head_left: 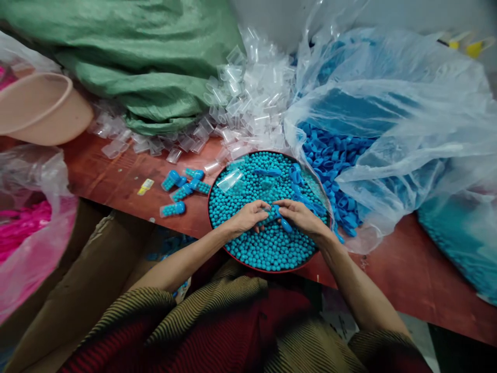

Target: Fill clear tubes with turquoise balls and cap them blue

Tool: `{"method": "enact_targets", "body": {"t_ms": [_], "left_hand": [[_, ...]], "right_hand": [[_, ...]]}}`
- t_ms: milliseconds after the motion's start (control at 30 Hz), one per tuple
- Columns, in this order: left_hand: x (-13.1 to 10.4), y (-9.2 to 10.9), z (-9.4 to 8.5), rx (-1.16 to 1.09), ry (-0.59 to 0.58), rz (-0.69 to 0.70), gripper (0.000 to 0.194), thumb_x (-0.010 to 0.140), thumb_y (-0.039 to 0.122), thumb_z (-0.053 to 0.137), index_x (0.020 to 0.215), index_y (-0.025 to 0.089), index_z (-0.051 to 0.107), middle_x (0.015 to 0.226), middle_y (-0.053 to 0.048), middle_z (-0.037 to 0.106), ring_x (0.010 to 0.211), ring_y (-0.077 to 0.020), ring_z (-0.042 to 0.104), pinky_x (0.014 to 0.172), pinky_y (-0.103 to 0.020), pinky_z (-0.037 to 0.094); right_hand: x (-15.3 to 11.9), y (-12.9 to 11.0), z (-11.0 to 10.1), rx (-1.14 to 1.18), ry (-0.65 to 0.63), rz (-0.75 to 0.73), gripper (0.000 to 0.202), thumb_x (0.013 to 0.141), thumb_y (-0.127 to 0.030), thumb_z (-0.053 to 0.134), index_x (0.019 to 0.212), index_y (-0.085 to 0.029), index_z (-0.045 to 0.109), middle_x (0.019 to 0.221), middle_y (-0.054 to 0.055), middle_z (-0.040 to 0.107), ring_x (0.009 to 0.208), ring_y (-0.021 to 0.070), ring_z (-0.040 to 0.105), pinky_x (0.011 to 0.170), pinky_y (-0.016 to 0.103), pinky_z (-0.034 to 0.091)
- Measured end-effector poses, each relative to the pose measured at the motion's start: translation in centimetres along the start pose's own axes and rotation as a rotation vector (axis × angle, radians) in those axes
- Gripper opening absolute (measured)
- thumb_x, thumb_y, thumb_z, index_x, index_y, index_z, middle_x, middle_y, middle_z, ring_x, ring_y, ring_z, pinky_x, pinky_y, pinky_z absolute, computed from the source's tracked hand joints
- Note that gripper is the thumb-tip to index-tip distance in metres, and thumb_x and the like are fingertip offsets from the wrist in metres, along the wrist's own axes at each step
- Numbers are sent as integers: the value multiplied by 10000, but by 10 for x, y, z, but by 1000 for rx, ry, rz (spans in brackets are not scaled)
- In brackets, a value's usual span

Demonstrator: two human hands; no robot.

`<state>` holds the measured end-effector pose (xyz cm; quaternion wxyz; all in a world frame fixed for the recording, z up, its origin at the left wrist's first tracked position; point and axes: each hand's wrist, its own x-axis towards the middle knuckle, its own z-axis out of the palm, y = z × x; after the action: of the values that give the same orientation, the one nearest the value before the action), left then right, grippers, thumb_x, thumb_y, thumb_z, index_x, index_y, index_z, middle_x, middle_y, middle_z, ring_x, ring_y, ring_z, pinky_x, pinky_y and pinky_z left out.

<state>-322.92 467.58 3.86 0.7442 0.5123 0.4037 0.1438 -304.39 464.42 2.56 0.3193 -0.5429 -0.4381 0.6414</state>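
Note:
Over a round tray [210, 207] of small blue balls [267, 254], my two hands meet near the middle. My left hand [248, 216] is closed round a small clear tube [268, 216] with blue balls in it. My right hand [302, 216] pinches a blue plastic cap [286, 225] at the tube's right end; whether the cap is fully seated is hidden by the fingers. On the balls lie a loose clear tube [230, 180] and several blue caps [297, 174]. Several filled, capped tubes [173, 209] lie left of the tray.
Clear tubes [256, 109] are heaped behind the tray, beside a green sack [155, 67]. An opened plastic bag [407, 114] spills blue caps [337, 160] at the right. A beige tub [73, 111] and a bag of pink pieces [27, 228] are left.

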Motion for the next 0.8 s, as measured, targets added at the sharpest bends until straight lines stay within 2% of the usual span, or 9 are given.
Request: {"method": "enact_targets", "body": {"t_ms": [33,100,233,367,467,633,800], "left_hand": [[-1,-1,-2,-39,-17,12,244,776,264,551,983,155,481,675,50,501,499,-70,542,399,-155,392],[-2,-1,-3,-106,-36,17,295,757,309,594,982,155,482,683,49,511,492,-66,546,390,-150,371],[-3,-1,-4,-191,-71,4,371,734,369,644,995,158,486,693,48,523,485,-64,553,386,-151,352],[-2,-2,-6,-212,-82,13,396,719,390,651,991,162,475,723,31,554,485,-73,558,382,-158,357],[-2,-2,-5,-217,-87,15,394,726,390,639,998,165,465,744,14,578,483,-74,554,380,-157,347],[-3,-1,0,-128,-34,79,337,755,330,618,1012,161,479,754,29,547,475,-48,524,406,-159,357],[-5,-2,5,-68,23,134,436,776,282,592,1183,173,479,729,37,508,507,-58,517,423,-166,376]], "right_hand": [[-1,1,-2,93,-14,12,418,721,-421,635,1057,-177,592,752,-1,623,572,116,570,545,256,477],[-2,2,-4,133,26,-13,446,683,-432,669,1048,-186,604,769,-4,618,588,110,563,563,260,482],[-3,2,-1,-109,239,-186,366,681,-373,677,992,-185,638,730,-12,595,660,115,540,624,253,459],[-5,-4,3,-91,162,-193,377,738,-406,606,1034,-173,623,755,-1,603,645,113,532,602,254,444],[-8,-8,4,-90,171,-209,392,756,-410,585,1065,-171,610,759,-4,601,625,105,518,585,246,431],[-12,-12,6,-256,172,-276,316,765,-358,572,1021,-187,643,872,24,658,788,152,585,718,287,458],[-16,-16,12,-407,204,-307,260,809,-309,532,1013,-198,651,900,27,687,818,170,618,765,306,460]]}}
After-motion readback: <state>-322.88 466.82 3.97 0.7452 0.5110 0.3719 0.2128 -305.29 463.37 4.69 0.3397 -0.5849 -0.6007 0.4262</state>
